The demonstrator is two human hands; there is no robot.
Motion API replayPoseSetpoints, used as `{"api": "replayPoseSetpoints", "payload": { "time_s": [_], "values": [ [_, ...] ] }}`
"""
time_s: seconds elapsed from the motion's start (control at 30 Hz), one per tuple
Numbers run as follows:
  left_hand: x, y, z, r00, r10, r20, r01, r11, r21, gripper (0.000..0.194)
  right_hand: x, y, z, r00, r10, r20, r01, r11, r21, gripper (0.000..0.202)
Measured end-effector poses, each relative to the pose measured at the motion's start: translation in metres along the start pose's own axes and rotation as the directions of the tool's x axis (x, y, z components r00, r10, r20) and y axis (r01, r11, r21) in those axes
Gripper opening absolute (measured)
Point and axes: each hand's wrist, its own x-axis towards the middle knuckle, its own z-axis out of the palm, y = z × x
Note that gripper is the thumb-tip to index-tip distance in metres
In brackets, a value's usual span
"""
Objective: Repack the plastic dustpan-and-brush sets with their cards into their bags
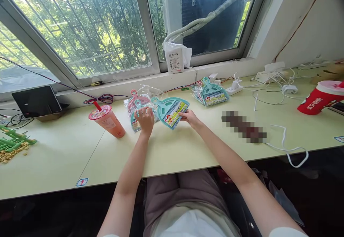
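Pinching dustpan-and-brush set (173,112) edgewise in right hand (190,117), likely for control. Half-curling left hand (146,121) over bagged dustpan (135,124), maybe steadying; can't confirm grip.

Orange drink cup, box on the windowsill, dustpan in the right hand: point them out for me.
Drink cup (113,124), head view: on its side wall.
Box (175,62), head view: on its printed front.
Teal dustpan (161,111), head view: on the pan's left part.

Both arms extended — hands (145,120) apart.
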Motion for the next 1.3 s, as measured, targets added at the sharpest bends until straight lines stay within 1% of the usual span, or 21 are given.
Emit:
{"api": "replayPoseSetpoints", "payload": {
  "time_s": [0.1,0.17,0.27,0.37,0.4,0.43,0.47,0.5,0.57,0.6,0.63,0.67,0.7,0.73,0.8,0.83,0.9,1.0,1.07,1.17,1.3],
  "values": [
    [0.0,0.0,0.002,0.999,0.031,-0.035,-0.034,0.996,-0.077,0.025,-0.002,-0.002,0.003,0.997,0.013,0.08,-0.008,0.998,-0.058,0.023],
    [0.001,0.0,0.003,0.997,0.048,-0.057,-0.054,0.993,-0.105,0.024,-0.003,-0.001,0.005,0.997,-0.001,0.079,0.006,0.998,-0.069,0.027],
    [0.0,0.0,0.006,0.991,0.11,-0.073,-0.118,0.987,-0.111,0.023,-0.002,0.0,0.007,0.998,-0.065,-0.003,0.064,0.997,-0.039,0.027],
    [-0.007,0.005,0.008,0.972,0.233,-0.036,-0.236,0.962,-0.138,0.024,-0.001,0.002,0.007,0.989,-0.121,-0.091,0.121,0.993,-0.002,0.026],
    [-0.009,0.007,0.009,0.967,0.248,-0.055,-0.254,0.955,-0.156,0.028,-0.002,0.003,0.008,0.986,-0.135,-0.102,0.136,0.991,0.009,0.027],
    [-0.011,0.01,0.009,0.968,0.227,-0.104,-0.243,0.954,-0.177,0.036,-0.002,0.003,0.008,0.984,-0.149,-0.101,0.151,0.988,0.021,0.028],
    [-0.013,0.012,0.009,0.971,0.163,-0.177,-0.198,0.959,-0.203,0.047,-0.003,0.004,0.009,0.983,-0.159,-0.093,0.163,0.986,0.031,0.029],
    [-0.013,0.015,0.007,0.964,0.055,-0.26,-0.119,0.964,-0.238,0.058,-0.004,0.004,0.01,0.982,-0.167,-0.083,0.171,0.984,0.04,0.032],
    [-0.008,0.018,0.002,0.906,-0.223,-0.36,0.095,0.935,-0.34,0.072,-0.005,0.005,0.012,0.981,-0.183,-0.064,0.187,0.981,0.056,0.036],
    [-0.004,0.019,-0.002,0.87,-0.351,-0.346,0.198,0.892,-0.406,0.073,-0.006,0.005,0.013,0.98,-0.19,-0.06,0.193,0.979,0.064,0.038],
    [0.002,0.019,-0.006,0.843,-0.456,-0.285,0.283,0.827,-0.485,0.071,-0.007,0.005,0.014,0.979,-0.197,-0.055,0.201,0.977,0.072,0.039],
    [0.007,0.02,-0.01,0.83,-0.529,-0.176,0.35,0.739,-0.576,0.068,-0.007,0.005,0.016,0.977,-0.205,-0.049,0.209,0.975,0.08,0.04],
    [0.012,0.02,-0.013,0.83,-0.558,-0.024,0.402,0.627,-0.667,0.063,-0.008,0.005,0.017,0.976,-0.214,-0.04,0.217,0.972,0.087,0.041],
    [0.015,0.021,-0.015,0.834,-0.532,0.146,0.446,0.494,-0.747,0.06,-0.009,0.005,0.019,0.975,-0.22,-0.034,0.222,0.971,0.091,0.042],
    [0.019,0.025,-0.017,0.832,-0.357,0.425,0.517,0.223,-0.826,0.059,-0.012,0.005,0.021,0.974,-0.225,-0.029,0.227,0.97,0.083,0.043],
    [0.018,0.028,-0.016,0.824,-0.257,0.505,0.546,0.121,-0.829,0.06,-0.013,0.005,0.022,0.974,-0.226,-0.029,0.227,0.971,0.069,0.043],
    [0.013,0.035,-0.013,0.798,-0.138,0.586,0.593,0.006,-0.805,0.063,-0.015,0.004,0.024,0.974,-0.224,-0.032,0.225,0.974,0.036,0.044],
    [0.005,0.045,-0.009,0.752,-0.107,0.651,0.65,-0.044,-0.758,0.07,-0.016,0.003,0.025,0.971,-0.232,-0.049,0.233,0.972,0.014,0.045],
    [0.001,0.048,-0.007,0.741,-0.098,0.665,0.663,-0.05,-0.747,0.071,-0.016,0.003,0.025,0.968,-0.242,-0.071,0.244,0.969,0.029,0.045],
    [-0.003,0.051,-0.006,0.733,-0.071,0.676,0.676,-0.031,-0.736,0.069,-0.015,0.004,0.026,0.964,-0.244,-0.106,0.254,0.964,0.085,0.046],
    [-0.009,0.056,0.0,0.676,0.042,0.736,0.736,0.008,-0.677,0.074,-0.012,0.006,0.026,0.947,-0.255,-0.195,0.287,0.944,0.161,0.047]
  ]
}}
